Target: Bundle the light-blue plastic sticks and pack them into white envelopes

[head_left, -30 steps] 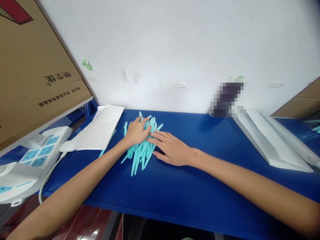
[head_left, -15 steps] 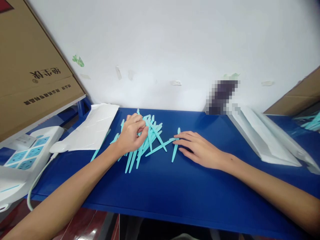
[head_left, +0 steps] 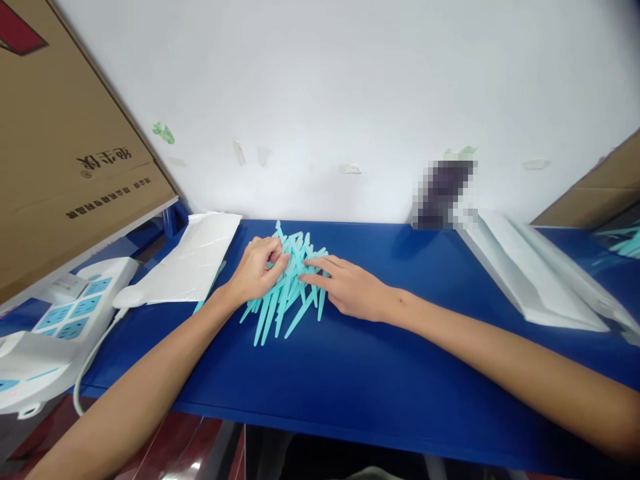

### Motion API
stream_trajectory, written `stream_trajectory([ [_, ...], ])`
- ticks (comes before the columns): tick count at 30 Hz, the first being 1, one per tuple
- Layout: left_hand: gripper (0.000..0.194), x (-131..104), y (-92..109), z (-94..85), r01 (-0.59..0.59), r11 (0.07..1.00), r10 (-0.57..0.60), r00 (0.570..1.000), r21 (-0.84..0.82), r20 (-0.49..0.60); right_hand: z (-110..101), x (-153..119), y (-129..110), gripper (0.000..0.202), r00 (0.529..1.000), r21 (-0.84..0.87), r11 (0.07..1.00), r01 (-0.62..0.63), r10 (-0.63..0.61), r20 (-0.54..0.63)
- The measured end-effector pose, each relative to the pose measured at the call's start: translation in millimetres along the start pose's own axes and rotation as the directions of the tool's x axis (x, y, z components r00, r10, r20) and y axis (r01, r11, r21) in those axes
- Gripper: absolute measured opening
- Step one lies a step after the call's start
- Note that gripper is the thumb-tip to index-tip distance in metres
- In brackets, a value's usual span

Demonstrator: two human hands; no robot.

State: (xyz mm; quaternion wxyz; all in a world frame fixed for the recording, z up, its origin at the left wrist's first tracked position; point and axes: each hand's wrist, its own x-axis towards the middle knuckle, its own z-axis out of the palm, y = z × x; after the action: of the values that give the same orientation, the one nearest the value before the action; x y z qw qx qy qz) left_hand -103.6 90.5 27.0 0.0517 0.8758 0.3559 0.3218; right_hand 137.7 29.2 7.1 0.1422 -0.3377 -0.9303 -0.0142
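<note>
Several pale turquoise plastic sticks (head_left: 283,293) lie in a loose, crossed pile on the blue table (head_left: 350,387). My left hand (head_left: 259,268) is curled closed at the left side of the pile; whatever its fingers hold, if anything, is hidden. From the right, my right hand (head_left: 350,287) reaches over the pile's right edge with its fingers extended and apart, the fingertips touching the sticks. One stick hangs out below those fingers, pointing toward the table's front edge.
A white plastic bag (head_left: 200,257) and a power strip (head_left: 83,307) with a cable are at the left, below a cardboard box (head_left: 75,133). White packages (head_left: 540,280) lie at the right. A white wall (head_left: 320,100) stands behind.
My right hand has moved left to the pile, and the two separate sticks beside it are now against the pile. My left hand has shifted slightly left and stays curled. The view has shifted a little.
</note>
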Motion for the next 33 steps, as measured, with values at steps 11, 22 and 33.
stream_trajectory([
  [11,0.031,-2.6,-8.9,-6.1,-0.124,0.992,0.114,0.954,0.02,0.276,-5.8,1.8,2.9,0.045,0.996,0.025,0.999,0.033,-0.035,0.082],
  [22,0.036,-8.1,18.7,6.1,-0.442,0.896,0.391,0.835,0.048,0.386,-15.4,-52.2,5.8,0.046,1.0,-0.012,1.0,-0.012,0.012,0.011],
  [33,0.026,-10.4,44.0,13.3,-0.487,0.818,0.555,0.809,-0.305,0.195,-21.9,-117.7,24.2,0.04,0.913,0.026,0.953,-0.3,0.295,-0.282],
])
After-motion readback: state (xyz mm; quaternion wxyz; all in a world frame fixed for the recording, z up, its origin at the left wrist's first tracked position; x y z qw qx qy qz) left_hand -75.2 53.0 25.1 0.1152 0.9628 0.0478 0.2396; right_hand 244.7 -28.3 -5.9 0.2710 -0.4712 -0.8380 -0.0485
